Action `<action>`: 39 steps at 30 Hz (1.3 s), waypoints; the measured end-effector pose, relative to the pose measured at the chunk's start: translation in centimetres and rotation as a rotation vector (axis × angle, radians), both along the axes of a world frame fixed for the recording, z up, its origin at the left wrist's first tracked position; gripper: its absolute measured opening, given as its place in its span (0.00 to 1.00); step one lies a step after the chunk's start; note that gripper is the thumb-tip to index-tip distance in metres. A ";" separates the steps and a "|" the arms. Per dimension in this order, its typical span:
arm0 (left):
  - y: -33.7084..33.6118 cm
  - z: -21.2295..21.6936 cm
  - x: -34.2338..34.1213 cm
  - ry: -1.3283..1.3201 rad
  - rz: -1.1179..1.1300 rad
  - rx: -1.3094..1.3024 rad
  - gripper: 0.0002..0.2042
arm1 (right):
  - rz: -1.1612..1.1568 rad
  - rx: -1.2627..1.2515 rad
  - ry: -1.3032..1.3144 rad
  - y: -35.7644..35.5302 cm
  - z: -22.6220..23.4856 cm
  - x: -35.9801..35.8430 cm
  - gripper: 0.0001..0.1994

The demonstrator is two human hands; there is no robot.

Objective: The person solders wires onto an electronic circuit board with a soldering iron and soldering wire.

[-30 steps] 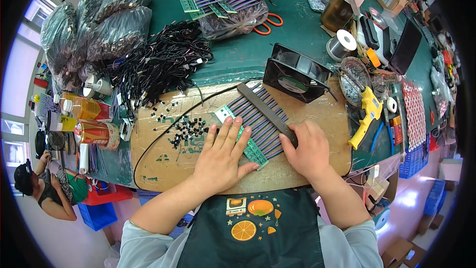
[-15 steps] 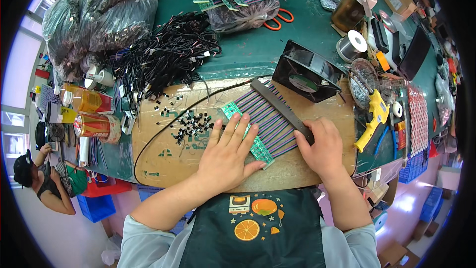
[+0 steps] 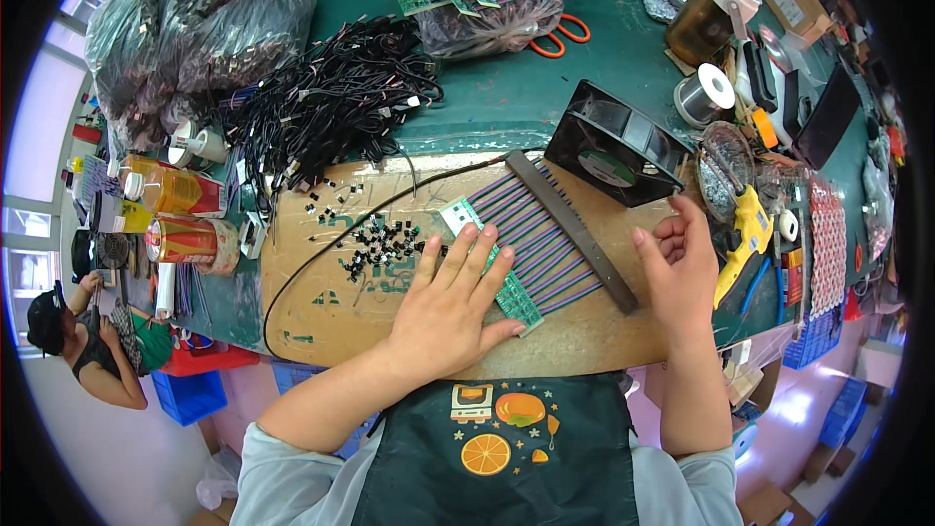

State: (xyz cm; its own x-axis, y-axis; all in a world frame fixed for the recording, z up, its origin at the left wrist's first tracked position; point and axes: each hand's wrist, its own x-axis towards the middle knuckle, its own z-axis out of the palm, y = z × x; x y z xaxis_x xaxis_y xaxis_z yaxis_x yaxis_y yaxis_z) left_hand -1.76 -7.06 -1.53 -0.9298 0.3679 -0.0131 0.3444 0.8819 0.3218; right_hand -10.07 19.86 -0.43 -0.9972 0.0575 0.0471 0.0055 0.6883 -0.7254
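Note:
My left hand (image 3: 450, 297) lies flat with fingers spread on a green circuit board strip (image 3: 518, 300), pressing it on the brown work board. Rows of purple, dark and teal wires (image 3: 531, 245) run from the strip toward the upper right. Across those wires rests a long dark grey bar (image 3: 575, 234), touched by neither hand. To the right of the bar, my right hand (image 3: 680, 268) is raised, thumb and forefinger apart and the other fingers curled, with nothing visible in it. Small black and white connectors (image 3: 385, 245) are scattered left of my left hand.
A black fan (image 3: 617, 146) stands behind the bar. Right of it are a yellow glue gun (image 3: 745, 239) and a solder spool (image 3: 703, 93). Black cables (image 3: 331, 102) are heaped at the far left, near bagged parts (image 3: 243, 29). Orange-handled scissors (image 3: 560, 37) lie farther back.
My right hand has let go of the bar's near end and moved up and to the right. The bar stays on the wires. My left hand keeps its place.

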 end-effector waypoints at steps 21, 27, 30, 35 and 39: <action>-0.1 -0.5 0.2 0.036 0.008 -0.007 0.41 | 0.043 -0.102 -0.081 -3.5 0.2 -5.1 0.27; -0.1 -0.4 0.3 0.044 0.014 0.024 0.41 | 0.031 -0.157 -0.076 -3.2 -0.4 -5.1 0.29; -0.5 -0.2 0.4 0.045 0.024 0.054 0.41 | 0.041 -0.213 -0.133 -3.6 0.4 -4.7 0.31; -2.2 0.5 0.8 0.054 0.091 0.041 0.41 | 0.028 -0.234 -0.142 -2.1 0.2 -2.8 0.31; -4.3 0.3 1.1 0.087 0.185 0.058 0.38 | 0.024 -0.213 -0.159 0.1 0.4 0.9 0.28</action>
State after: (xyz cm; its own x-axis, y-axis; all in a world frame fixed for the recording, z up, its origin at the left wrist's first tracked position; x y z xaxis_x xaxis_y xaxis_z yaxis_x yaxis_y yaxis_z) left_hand -0.61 -11.35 -1.19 -0.9783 0.1885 0.0867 0.2070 0.9135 0.3502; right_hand -9.15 19.98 0.00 -0.9924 0.0252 -0.1204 0.1158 0.5213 -0.8455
